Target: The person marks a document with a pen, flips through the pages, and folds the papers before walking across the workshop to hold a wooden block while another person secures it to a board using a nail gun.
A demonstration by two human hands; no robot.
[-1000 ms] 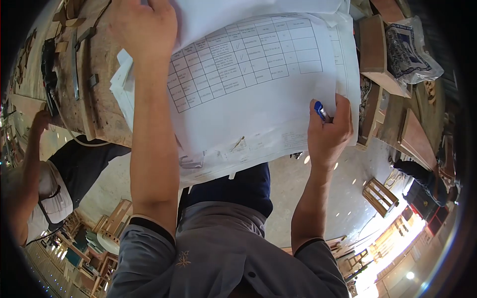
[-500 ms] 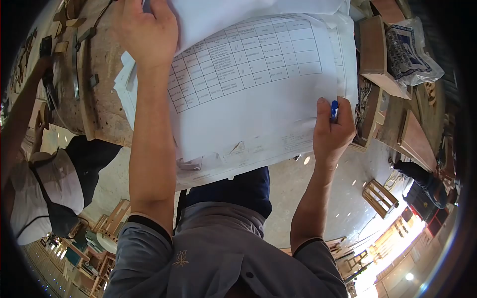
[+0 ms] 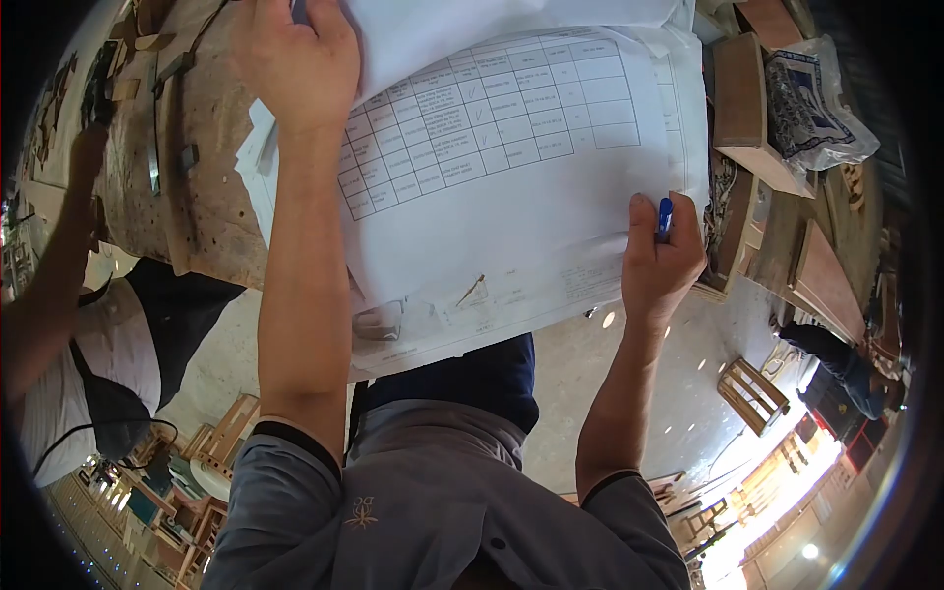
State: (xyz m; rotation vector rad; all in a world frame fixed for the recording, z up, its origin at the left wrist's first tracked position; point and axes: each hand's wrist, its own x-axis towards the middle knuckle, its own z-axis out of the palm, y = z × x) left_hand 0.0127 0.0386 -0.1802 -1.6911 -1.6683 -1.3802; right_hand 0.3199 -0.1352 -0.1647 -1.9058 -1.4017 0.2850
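Observation:
A stack of papers (image 3: 472, 236) lies in front of me, its top sheet printed with a table (image 3: 492, 113) that has a few check marks. My right hand (image 3: 666, 251) is closed at the right side of the papers, with a blue pen (image 3: 665, 218) between its fingers. At the upper left, my left hand (image 3: 300, 64) is bent over the raised sheets (image 3: 433, 34), its fingertips cut off by the frame's top edge. What those fingers grip is hidden. A small dark sliver (image 3: 471, 289) shows near the lower edge of the papers.
Left of the papers is a worn wooden bench (image 3: 211, 216) with metal tools. A co-worker (image 3: 108, 364) stands at its left side. On the right are wooden boxes (image 3: 742, 108), a plastic bag (image 3: 816, 103) and boards. A slatted wooden piece (image 3: 752, 393) lies on the floor.
My left hand and the papers' left side have shifted slightly right. The co-worker's arm and body at the left have moved. My right hand stays almost still with the pen.

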